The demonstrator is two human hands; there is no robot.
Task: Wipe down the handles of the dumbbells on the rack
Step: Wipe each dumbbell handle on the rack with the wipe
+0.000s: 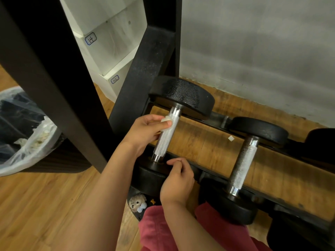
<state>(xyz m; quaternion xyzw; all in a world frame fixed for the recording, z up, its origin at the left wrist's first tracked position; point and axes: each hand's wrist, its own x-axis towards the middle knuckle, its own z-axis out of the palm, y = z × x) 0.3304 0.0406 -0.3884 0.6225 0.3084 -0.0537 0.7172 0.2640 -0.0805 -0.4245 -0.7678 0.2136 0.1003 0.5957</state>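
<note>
Nearest the camera lie red shorts and a dark shoe with a small dog charm on it. Just above them the right hand rests against the near black head of a dumbbell; its fingers are curled with the thumb against the forefinger, and I cannot tell whether it pinches anything. Further up, the left hand pinches a small white wipe against the upper part of that dumbbell's rough metal handle. The dumbbell lies across the bottom rails of a black rack, with a second dumbbell beside it to the right. A white scrap lies on the wooden floor between the rails. To the left stands a bin lined with a clear bag. Behind are a white shelf with labels reading 14 and 02, and a grey wall.
</note>
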